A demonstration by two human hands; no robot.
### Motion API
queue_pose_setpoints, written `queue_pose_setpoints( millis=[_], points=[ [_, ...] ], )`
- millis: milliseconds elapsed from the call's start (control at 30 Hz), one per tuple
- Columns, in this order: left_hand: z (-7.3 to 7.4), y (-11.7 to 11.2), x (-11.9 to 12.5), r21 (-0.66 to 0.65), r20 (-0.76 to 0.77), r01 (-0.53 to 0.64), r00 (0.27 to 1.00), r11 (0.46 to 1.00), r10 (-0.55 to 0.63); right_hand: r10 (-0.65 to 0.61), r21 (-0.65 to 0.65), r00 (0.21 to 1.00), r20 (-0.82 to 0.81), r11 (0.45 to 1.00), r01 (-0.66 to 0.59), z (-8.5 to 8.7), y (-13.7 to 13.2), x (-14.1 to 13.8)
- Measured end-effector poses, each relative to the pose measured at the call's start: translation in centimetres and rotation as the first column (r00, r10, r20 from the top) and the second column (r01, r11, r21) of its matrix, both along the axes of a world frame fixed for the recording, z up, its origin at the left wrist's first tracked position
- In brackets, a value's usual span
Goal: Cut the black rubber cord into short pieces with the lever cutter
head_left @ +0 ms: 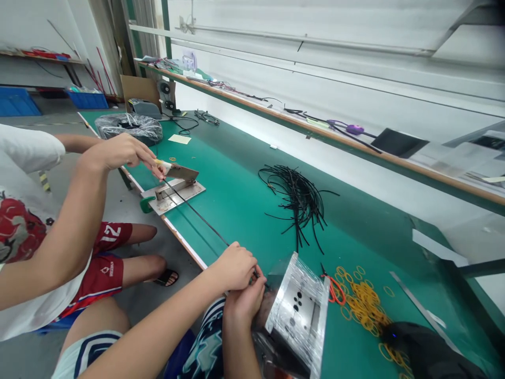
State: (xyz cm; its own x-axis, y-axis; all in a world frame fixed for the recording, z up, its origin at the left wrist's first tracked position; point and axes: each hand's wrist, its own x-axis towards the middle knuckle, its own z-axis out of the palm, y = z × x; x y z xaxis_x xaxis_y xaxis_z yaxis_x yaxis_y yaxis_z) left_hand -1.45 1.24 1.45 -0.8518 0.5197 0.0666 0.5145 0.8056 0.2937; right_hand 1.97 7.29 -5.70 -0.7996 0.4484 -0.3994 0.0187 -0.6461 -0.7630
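Observation:
A thin black cable (203,220) stretches taut across the table edge from a co-worker's hands to mine. My left hand (235,267) is closed around its near end. Just below, my right hand (246,301) is closed on the same end, its fingers touching my left; the exact grip is partly hidden. Beside my hands stands a metal machine block (299,305) wrapped in clear film. At the cable's far end, a co-worker's hand (128,152) grips the pale handle of a wide-bladed cutter (182,172) above a metal base plate (160,204).
A heap of cut black cables (298,197) lies mid-table. To the right are orange-handled scissors (335,291), yellow rubber bands (365,305), a steel ruler (422,310) and a dark object (430,350). A film-wrapped coil (130,128) sits farther left. A shelf (315,129) overhangs the back.

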Motion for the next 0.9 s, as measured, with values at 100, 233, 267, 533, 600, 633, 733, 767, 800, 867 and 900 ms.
queue_pose_setpoints(
  millis=[100, 233, 267, 533, 600, 633, 733, 767, 800, 867, 900],
  points=[
    [0.0, -0.2, -0.1, 0.002, 0.025, 0.009, 1.0, 1.0, -0.009, 0.012, -0.027, 1.0, 0.005, 1.0, -0.012, 0.0, 0.1, 0.0],
    [0.3, -0.2, 0.0, 0.007, 0.004, -0.004, 1.0, 1.0, 0.004, 0.008, -0.066, 1.0, -0.027, 0.998, -0.01, -0.6, 0.2, -0.1],
    [0.3, -0.2, 0.2, 0.032, -0.027, -0.021, 0.999, 0.999, 0.022, 0.023, -0.062, 0.999, -0.038, 0.998, -0.026, -0.9, 0.3, -0.2],
    [-5.4, -1.6, 5.1, 0.559, 0.004, -0.47, 0.825, 0.683, 0.564, 0.005, 0.019, 1.0, -0.028, 1.0, -0.004, -0.8, 0.9, -0.4],
    [-7.7, -2.4, 5.3, 0.572, 0.053, -0.515, 0.799, 0.638, 0.598, -0.047, -0.044, 0.999, 0.011, 0.998, 0.048, 0.1, 0.7, -0.4],
    [-8.6, -2.7, 5.2, 0.569, 0.063, -0.521, 0.799, 0.636, 0.598, -0.066, -0.067, 0.997, 0.029, 0.995, 0.068, 0.5, 0.6, -0.4],
    [-10.3, -3.1, 4.5, 0.539, 0.067, -0.526, 0.805, 0.658, 0.589, -0.076, -0.091, 0.996, 0.056, 0.993, 0.081, 1.4, 0.3, -0.5],
    [-10.5, -3.1, 4.4, 0.521, 0.062, -0.529, 0.806, 0.67, 0.588, -0.074, -0.099, 0.995, 0.06, 0.992, 0.08, 1.5, 0.3, -0.5],
    [-10.5, -3.1, 4.3, 0.502, 0.052, -0.532, 0.806, 0.682, 0.59, -0.073, -0.108, 0.995, 0.063, 0.991, 0.08, 1.6, 0.3, -0.5],
    [-10.4, -2.9, 4.4, 0.461, 0.024, -0.531, 0.809, 0.711, 0.588, -0.073, -0.124, 0.996, 0.052, 0.989, 0.079, 1.6, 0.4, -0.4],
    [-10.3, -2.8, 4.5, 0.44, 0.013, -0.53, 0.811, 0.725, 0.585, -0.071, -0.131, 0.997, 0.043, 0.988, 0.076, 1.6, 0.5, -0.4]
  ],
)
